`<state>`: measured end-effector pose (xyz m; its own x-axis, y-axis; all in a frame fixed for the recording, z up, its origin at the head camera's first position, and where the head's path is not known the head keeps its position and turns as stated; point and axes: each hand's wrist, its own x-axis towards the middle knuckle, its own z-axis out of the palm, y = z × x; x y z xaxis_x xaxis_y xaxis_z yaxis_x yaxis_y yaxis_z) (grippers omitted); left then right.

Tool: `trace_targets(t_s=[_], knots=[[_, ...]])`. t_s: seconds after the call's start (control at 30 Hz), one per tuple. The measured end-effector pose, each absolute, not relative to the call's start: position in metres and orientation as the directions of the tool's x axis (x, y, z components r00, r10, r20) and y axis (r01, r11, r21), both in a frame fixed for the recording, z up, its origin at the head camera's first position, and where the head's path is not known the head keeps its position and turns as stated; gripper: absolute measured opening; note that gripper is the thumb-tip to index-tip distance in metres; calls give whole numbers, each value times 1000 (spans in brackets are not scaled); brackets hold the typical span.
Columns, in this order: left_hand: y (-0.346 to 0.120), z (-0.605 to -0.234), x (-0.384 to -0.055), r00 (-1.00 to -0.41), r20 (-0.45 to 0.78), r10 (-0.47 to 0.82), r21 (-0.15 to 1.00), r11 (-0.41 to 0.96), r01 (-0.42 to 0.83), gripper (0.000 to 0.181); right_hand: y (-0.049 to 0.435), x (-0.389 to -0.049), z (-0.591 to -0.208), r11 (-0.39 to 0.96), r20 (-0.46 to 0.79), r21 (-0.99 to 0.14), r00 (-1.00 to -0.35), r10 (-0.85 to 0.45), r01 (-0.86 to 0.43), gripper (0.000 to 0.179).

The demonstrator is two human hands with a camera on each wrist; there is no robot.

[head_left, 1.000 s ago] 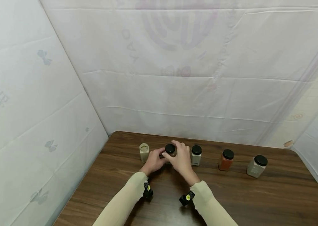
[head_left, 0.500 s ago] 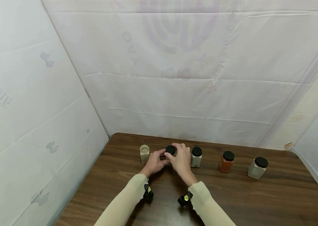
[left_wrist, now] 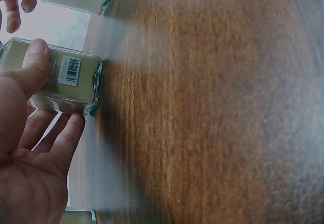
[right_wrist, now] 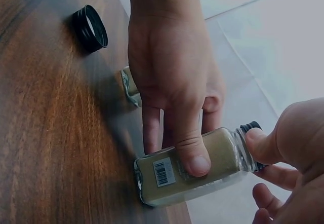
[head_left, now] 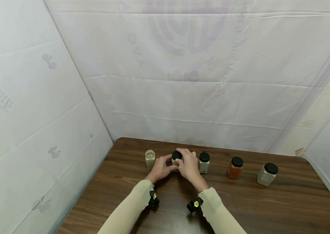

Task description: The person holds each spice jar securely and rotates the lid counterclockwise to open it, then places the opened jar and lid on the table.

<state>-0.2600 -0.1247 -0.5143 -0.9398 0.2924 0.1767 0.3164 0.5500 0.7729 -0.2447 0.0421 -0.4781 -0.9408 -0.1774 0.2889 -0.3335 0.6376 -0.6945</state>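
Observation:
A square glass spice jar (right_wrist: 223, 150) of yellowish-brown powder, with a barcode label, stands on the table between my hands. My left hand (head_left: 161, 168) grips its body, thumb on one side and fingers on the other. With thumb and fingers, my right hand (head_left: 189, 165) pinches the black screw lid (head_left: 176, 155) on top. To the left is a lidless jar (head_left: 150, 161) of pale powder. A loose black lid (right_wrist: 90, 29) lies on the table in the right wrist view; my left hand hides it in the head view.
A black-lidded jar of pale powder (head_left: 203, 165) stands just right of my right hand. Farther right are a jar of orange-red powder (head_left: 234, 169) and a greyish jar (head_left: 266, 176). White sheeting (head_left: 182, 97) rises behind the wooden table (head_left: 241, 208).
My right hand's fingers have shifted round the lid, and its wrist has turned slightly. My left hand stays on the jar. The head view has tilted a little.

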Motion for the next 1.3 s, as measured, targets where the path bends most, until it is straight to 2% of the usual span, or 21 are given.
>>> trace_targets(t_s=[0.13, 0.27, 0.43, 0.6, 0.87, 1.07, 1.3], knots=[[-125, -514, -259, -937, 182, 297, 774, 544, 323, 45, 44, -244, -477, 621, 271, -709, -942, -198, -334, 48], [-125, -514, -259, -932, 195, 304, 762, 551, 339, 45, 46, -242, -477, 607, 261, -724, -945, -198, -327, 58], [-126, -514, -260, -930, 216, 296, 741, 571, 353, 44, 42, -243, -482, 590, 318, -746, -944, -92, -309, 68], [-126, -515, -260, -930, 222, 292, 730, 582, 357, 40, 34, -243, -489, 577, 373, -761, -928, 14, -297, 65], [-125, -515, -261, -934, 217, 283, 740, 576, 347, 41, 31, -242, -492, 588, 371, -762, -927, 56, -269, 51], [-124, -515, -260, -935, 196, 295, 783, 527, 331, 42, 35, -242, -492, 582, 375, -760, -926, 30, -289, 45], [-124, -514, -259, -939, 184, 292, 785, 531, 319, 45, 40, -242, -492, 586, 364, -746, -931, -39, -316, 45]])
